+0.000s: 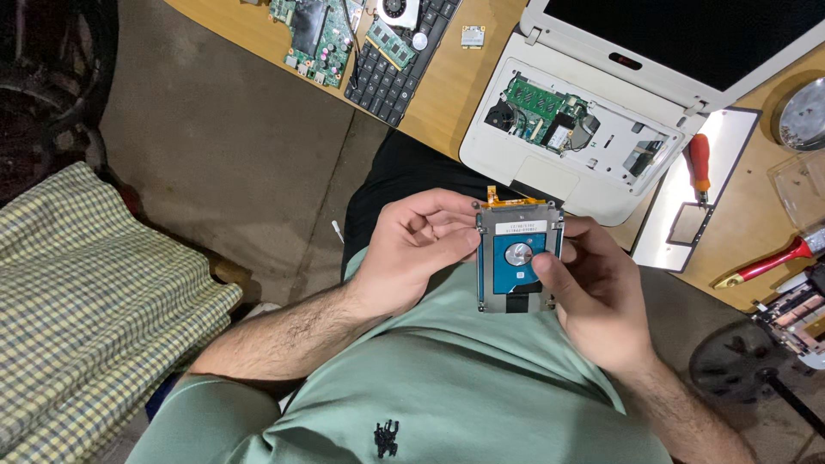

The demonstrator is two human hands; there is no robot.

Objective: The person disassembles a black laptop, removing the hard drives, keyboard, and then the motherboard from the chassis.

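Both hands, left hand (411,249) and right hand (593,296), clamp a hard drive (518,258) near an opened laptop (584,129); gripping its edges seems wisest.

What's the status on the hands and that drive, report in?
Left hand grips drive by its left edge. Right hand holds right edge, thumb on the blue board. Drive held above lap, clear of the open laptop. Nothing in the way.

I see my right hand (593,292) covering the lower right corner of the hard drive (518,255), its thumb hiding part of the blue board. The laptop's (601,129) screen runs off the top edge. The metal dish (801,113) and clear plastic box (801,187) are cut by the right edge. The drive's label print is too small to read.
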